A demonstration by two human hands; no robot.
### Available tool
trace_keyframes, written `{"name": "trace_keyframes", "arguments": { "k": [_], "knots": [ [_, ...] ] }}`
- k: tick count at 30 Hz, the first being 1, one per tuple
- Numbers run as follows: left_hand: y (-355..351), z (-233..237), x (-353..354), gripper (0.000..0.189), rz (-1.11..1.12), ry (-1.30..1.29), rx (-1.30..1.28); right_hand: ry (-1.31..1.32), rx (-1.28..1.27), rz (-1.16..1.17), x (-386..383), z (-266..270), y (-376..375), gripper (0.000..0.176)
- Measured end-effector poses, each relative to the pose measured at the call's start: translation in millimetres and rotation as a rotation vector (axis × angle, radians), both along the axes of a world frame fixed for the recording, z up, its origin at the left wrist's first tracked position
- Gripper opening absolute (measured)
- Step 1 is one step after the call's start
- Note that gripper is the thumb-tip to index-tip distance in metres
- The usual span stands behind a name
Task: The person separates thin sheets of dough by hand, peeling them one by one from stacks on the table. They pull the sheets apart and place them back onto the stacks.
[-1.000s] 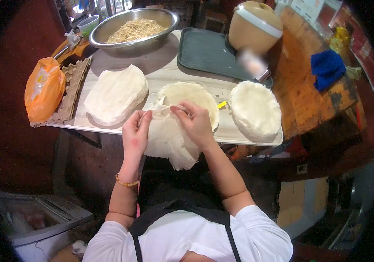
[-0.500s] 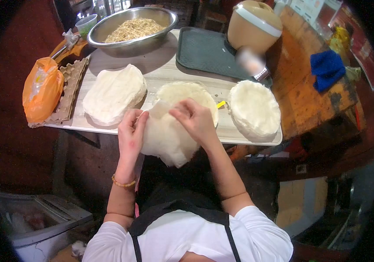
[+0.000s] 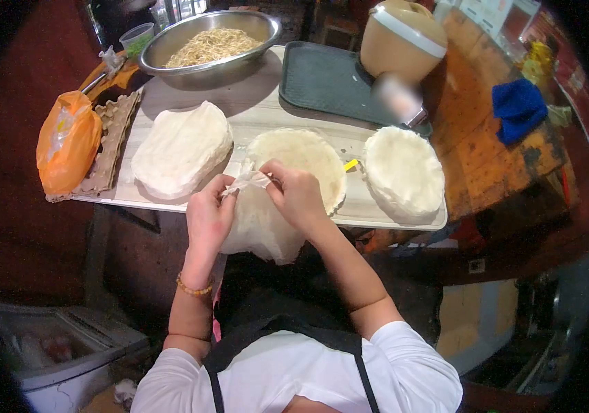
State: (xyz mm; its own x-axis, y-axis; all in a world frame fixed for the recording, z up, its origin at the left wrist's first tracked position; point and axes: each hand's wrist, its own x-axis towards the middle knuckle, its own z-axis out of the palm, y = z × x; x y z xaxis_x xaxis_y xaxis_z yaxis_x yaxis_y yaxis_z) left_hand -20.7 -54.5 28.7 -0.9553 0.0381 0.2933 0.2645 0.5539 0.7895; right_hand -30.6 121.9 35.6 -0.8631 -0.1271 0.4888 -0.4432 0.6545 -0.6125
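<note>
Newly gathered up, thin translucent off-white sheet (image 3: 261, 224) hangs from tightly pinched left hand (image 3: 209, 212) and right hand (image 3: 300, 196), presumably for control.

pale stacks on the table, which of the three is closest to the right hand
The middle stack, partly hidden by the right hand in this view; the left stack and right stack lie off to either side.

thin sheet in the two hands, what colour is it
The thin sheet is a pale off-white, best seen in the head view.
</note>
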Motion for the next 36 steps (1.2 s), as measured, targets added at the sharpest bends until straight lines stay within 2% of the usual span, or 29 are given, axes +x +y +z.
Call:
{"name": "trace_keyframes", "arguments": {
  "k": [2, 3, 5, 7, 9, 10, 11, 13, 14, 16, 23, 29, 32, 34, 36],
  "knots": [
    [3, -2, -1, 0.013, 0.120, 0.165, -0.039, 0.042, -0.028, -0.038, 1, 0, 5, 0.013],
    [2, -3, -2, 0.013, 0.121, 0.165, -0.037, 0.048, -0.041, -0.118, 1, 0, 8, 0.012],
    [-3, -4, -6, 0.012, 0.161, 0.053, 0.082, 0.055, -0.054, -0.195, 1, 0, 15, 0.010],
    [-9, -4, -9, 0.013, 0.165, -0.007, 0.098, -0.070, -0.234, -0.228, 1, 1, 21, 0.010],
    [-13, -8, -13, 0.017, 0.042, -0.055, 0.370, -0.117, -0.324, -0.195, 1, 1, 27, 0.011],
    [-12, -13, -16, 0.020, 0.000, 0.027, 0.467, -0.164, -0.413, -0.162, 1, 1, 30, 0.013],
    [-16, -15, -17, 0.020, -0.001, 0.027, 0.466, -0.164, -0.414, -0.163, 0, -2, 33, 0.013],
    [-22, -12, -17, 0.017, 0.014, -0.055, 0.441, -0.146, -0.586, -0.115, -5, -9, 39, 0.013],
    [-22, -12, -17, 0.017, 0.014, -0.054, 0.441, -0.146, -0.586, -0.115, -6, -10, 42, 0.013],
    [-22, -11, -19, 0.016, -0.002, -0.035, 0.599, -0.086, -0.594, -0.137, -4, -3, 47, 0.020],
    [-51, -31, -31, 0.017, 0.086, 0.038, 0.585, 0.009, -0.745, -0.204, -8, 1, 76, 0.015],
    [-47, -16, -26, 0.018, 0.148, -0.001, 0.679, 0.100, -0.754, -0.233, -5, 10, 95, 0.013],
    [-44, -16, -27, 0.019, 0.188, 0.050, 0.703, 0.119, -0.748, -0.288, -5, 9, 107, 0.013],
    [-46, -20, -30, 0.022, 0.173, 0.118, 0.817, 0.130, -0.782, -0.338, -5, 10, 113, 0.013],
    [-49, -17, -30, 0.023, 0.174, 0.085, 0.821, 0.104, -0.785, -0.348, -3, 14, 122, 0.013]
  ]
}}
